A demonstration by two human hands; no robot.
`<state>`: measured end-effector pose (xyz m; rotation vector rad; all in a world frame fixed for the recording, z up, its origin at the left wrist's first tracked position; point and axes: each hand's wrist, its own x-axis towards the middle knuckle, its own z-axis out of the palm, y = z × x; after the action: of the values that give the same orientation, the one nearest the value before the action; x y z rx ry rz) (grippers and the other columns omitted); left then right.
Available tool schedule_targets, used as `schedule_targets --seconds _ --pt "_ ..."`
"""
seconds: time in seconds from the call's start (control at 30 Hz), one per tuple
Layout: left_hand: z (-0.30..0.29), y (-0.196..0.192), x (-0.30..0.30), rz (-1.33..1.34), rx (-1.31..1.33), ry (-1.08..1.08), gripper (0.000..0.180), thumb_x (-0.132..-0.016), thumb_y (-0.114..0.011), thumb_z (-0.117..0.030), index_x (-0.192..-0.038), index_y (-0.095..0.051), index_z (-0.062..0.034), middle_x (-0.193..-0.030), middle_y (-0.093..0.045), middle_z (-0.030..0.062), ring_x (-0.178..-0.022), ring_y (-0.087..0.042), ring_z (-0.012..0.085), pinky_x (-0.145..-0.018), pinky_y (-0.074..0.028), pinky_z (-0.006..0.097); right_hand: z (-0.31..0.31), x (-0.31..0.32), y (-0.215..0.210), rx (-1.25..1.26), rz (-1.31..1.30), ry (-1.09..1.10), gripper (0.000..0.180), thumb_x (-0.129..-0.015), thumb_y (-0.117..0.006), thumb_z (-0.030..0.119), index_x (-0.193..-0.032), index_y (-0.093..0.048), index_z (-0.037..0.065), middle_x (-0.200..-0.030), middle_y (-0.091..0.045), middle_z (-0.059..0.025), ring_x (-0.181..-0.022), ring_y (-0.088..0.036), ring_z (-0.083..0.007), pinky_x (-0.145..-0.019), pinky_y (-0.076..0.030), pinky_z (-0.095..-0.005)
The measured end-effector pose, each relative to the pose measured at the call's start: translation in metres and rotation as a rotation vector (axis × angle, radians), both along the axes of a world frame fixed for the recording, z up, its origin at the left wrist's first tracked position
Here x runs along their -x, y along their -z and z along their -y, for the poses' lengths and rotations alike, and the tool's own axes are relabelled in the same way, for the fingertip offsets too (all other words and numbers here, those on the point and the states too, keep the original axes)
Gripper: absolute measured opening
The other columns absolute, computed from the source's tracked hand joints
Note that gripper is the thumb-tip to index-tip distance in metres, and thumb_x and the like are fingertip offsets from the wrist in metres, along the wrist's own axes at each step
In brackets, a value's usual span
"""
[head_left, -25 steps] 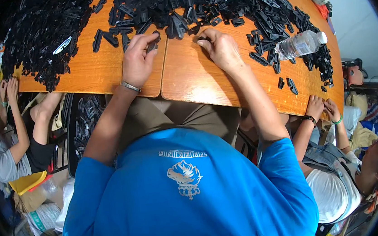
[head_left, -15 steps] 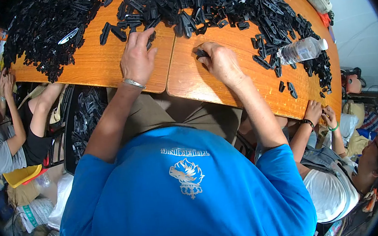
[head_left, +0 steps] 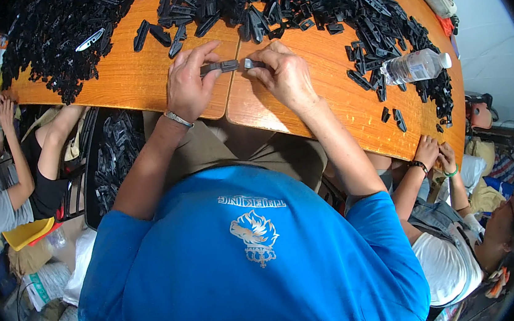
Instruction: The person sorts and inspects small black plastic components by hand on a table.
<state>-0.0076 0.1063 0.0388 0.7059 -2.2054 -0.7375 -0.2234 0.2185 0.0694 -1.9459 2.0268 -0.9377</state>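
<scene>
Between the thumb and fingers of my left hand [head_left: 191, 83] is a long black plastic part [head_left: 221, 67], pointing right. My right hand [head_left: 288, 76] pinches a smaller black plastic piece [head_left: 254, 64] whose lighter end faces the long part. A narrow gap shows between the two pieces, above the wooden table [head_left: 214, 106]. Just beyond my left hand lie a few loose black parts [head_left: 177, 41]. A large heap of similar black parts [head_left: 279, 3] spreads past both hands.
At the far left is a pile of small black pieces [head_left: 61, 49] with a silvery part [head_left: 90, 40] on it. A clear plastic bottle [head_left: 415, 67] lies right. A bin of black parts [head_left: 117, 155] stands below the table. People sit at left [head_left: 11, 178] and right [head_left: 445, 247].
My left hand has picked up a long black part from near the heap. My right hand has moved left and slightly up with its small piece, bringing the two close together.
</scene>
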Motion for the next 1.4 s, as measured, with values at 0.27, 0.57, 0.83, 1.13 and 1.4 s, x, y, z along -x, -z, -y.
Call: schedule_targets --seconds 0.27,0.57,0.83,1.13,1.4 --pt "0.005 0.006 -0.009 0.049 0.119 -0.073 0.025 -0.085 -0.084 -0.004 -0.108 -0.076 -0.0021 -0.109 -0.072 0.0118 -0.107 -0.067 0.0326 -0.094 -0.054 0.043 0.031 -0.009 0.023 0.115 0.020 -0.058 0.026 -0.081 -0.089 0.012 -0.105 -0.082 0.007 -0.100 -0.071 -0.0111 -0.088 -0.073 -0.0345 -0.073 -0.060 -0.0445" --pt "0.012 0.011 -0.002 -0.039 0.069 -0.085 0.017 -0.081 -0.084 -0.005 -0.095 -0.074 -0.0031 -0.097 -0.068 0.0105 -0.097 -0.066 0.0345 -0.084 -0.055 0.045 0.057 -0.015 0.019 0.124 -0.074 -0.276 0.025 -0.080 -0.086 0.009 -0.104 -0.079 0.008 -0.093 -0.066 -0.0091 -0.083 -0.071 -0.0354 -0.070 -0.058 -0.0443" --pt "0.019 -0.052 -0.126 0.511 -0.203 -0.082 0.019 -0.085 -0.083 -0.009 -0.102 -0.077 -0.0034 -0.096 -0.069 0.0124 -0.097 -0.069 0.0351 -0.084 -0.055 0.044 0.015 0.010 0.011 0.144 0.037 -0.306 0.020 -0.089 -0.085 0.021 -0.104 -0.080 0.009 -0.100 -0.073 -0.0106 -0.090 -0.074 -0.0343 -0.074 -0.061 -0.0444" --pt "0.029 -0.065 -0.059 0.211 0.089 -0.031 0.026 -0.095 -0.074 -0.010 -0.121 -0.074 -0.0062 -0.103 -0.073 0.0145 -0.098 -0.072 0.0342 -0.085 -0.058 0.042 0.028 0.072 0.012 0.029 -0.329 0.094 0.032 -0.089 -0.080 0.008 -0.120 -0.077 0.011 -0.110 -0.068 -0.0111 -0.096 -0.071 -0.0372 -0.081 -0.060 -0.0482" --pt "0.037 -0.018 0.088 0.244 0.275 0.010 0.025 -0.092 -0.071 -0.004 -0.116 -0.072 -0.0077 -0.112 -0.065 0.0133 -0.106 -0.066 0.0348 -0.090 -0.058 0.046 0.002 0.063 0.014 0.041 -0.273 0.078 0.022 -0.090 -0.081 0.021 -0.108 -0.076 0.011 -0.105 -0.069 -0.0118 -0.094 -0.072 -0.0386 -0.075 -0.061 -0.0486"
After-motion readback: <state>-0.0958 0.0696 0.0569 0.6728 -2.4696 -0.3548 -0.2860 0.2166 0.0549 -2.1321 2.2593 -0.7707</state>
